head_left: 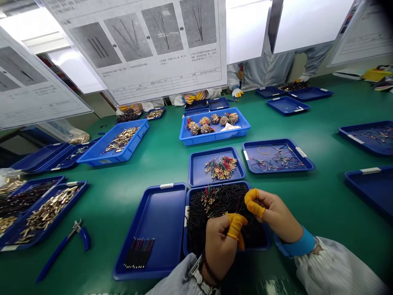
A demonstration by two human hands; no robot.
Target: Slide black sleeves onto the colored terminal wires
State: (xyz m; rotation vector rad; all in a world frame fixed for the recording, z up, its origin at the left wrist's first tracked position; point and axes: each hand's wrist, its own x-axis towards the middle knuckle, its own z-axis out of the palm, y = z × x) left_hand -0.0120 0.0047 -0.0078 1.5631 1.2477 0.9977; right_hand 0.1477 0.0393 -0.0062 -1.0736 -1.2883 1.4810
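My left hand point(221, 242) is closed in a pinch over a blue tray point(185, 235) full of short black tubes point(196, 223). Yellow finger cots cover its thumb and fingertip. A thin reddish wire point(238, 203) shows just above those fingertips. My right hand point(278, 213), also in yellow cots, pinches at the tray's right side; what it holds is too small to make out. Several coloured wires with metal ends point(209, 196) lie on the tubes. In the tray point(166, 205) on the left, a row of black-sleeved wires point(139, 253) lies side by side.
Pliers with blue handles point(66, 241) lie at left. Beyond my hands are a tray of bundled wires point(221, 167), a tray of loose wires point(278, 157) and a blue bin of wire bundles point(215, 137). Instruction sheets point(147, 69) hang ahead. Co-workers' gloved hands point(195, 97) show across the table.
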